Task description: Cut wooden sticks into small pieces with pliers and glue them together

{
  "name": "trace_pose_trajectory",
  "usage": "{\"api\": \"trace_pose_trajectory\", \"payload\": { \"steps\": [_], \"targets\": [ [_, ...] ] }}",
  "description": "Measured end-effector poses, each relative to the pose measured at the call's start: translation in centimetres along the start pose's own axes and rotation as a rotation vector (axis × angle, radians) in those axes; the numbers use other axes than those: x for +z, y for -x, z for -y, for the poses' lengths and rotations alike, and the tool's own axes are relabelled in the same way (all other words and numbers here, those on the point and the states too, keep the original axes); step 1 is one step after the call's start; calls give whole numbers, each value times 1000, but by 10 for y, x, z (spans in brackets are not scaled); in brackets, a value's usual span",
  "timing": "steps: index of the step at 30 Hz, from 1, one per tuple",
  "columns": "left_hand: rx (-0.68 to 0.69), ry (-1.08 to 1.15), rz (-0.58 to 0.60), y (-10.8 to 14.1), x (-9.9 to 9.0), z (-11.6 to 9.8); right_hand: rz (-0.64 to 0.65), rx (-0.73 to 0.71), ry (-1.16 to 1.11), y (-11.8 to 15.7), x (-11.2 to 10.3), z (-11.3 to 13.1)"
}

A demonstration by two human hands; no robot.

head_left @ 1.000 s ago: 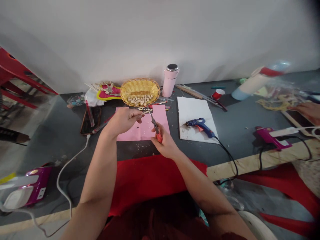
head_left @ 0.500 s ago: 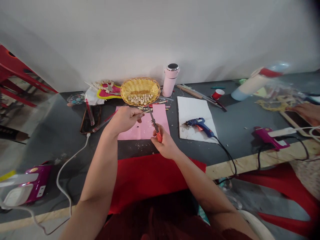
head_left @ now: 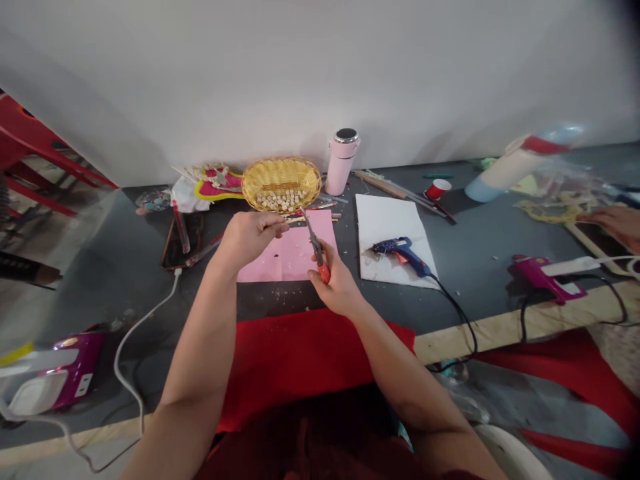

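Note:
Over the pink sheet [head_left: 270, 265], my left hand [head_left: 257, 237] pinches a thin pale stick [head_left: 294, 219] that points to the right. My right hand [head_left: 333, 277] is wrapped round the red handle of a cutting tool [head_left: 313, 240], whose metal jaws point up near the stick's right end. Whether jaws and stick touch is too small to tell. Behind the hands is a yellow wicker basket [head_left: 281, 175] with small pale pieces inside. Thin coloured sticks lie between the basket and the sheet.
A pink bottle [head_left: 341, 163] stands by the wall. To the right, a blue glue gun [head_left: 403, 253] lies on a white board [head_left: 390, 217]. A phone [head_left: 183, 239] lies left. At the far right is another person's hand [head_left: 613, 223] near a purple power strip [head_left: 550, 279].
My right hand and the tool have moved slightly right and down, away from my left hand. My left hand has hardly moved. The other person's hand has shifted slightly.

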State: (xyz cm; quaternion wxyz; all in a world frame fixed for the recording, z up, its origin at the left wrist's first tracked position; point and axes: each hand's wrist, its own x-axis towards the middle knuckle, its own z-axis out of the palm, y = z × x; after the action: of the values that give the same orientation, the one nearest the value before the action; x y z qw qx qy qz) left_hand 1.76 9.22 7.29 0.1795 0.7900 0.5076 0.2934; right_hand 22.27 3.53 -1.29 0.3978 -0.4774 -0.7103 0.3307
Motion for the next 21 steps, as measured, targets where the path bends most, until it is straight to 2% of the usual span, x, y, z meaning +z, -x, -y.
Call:
{"api": "trace_pose_trajectory", "payload": {
  "steps": [5, 10, 15, 21],
  "targets": [
    [-19, 26, 119, -1, -4, 7, 31, -25, 26, 0, 4, -3],
    [-69, 153, 243, -2, -7, 10, -16, -60, 70, 2, 10, -4],
    [-127, 99, 213, -4, -4, 5, -2, 8, 68, 4, 13, 1],
    [-85, 92, 214, -4, -3, 2, -13, 29, 95, 2, 6, 5]
  ]
}}
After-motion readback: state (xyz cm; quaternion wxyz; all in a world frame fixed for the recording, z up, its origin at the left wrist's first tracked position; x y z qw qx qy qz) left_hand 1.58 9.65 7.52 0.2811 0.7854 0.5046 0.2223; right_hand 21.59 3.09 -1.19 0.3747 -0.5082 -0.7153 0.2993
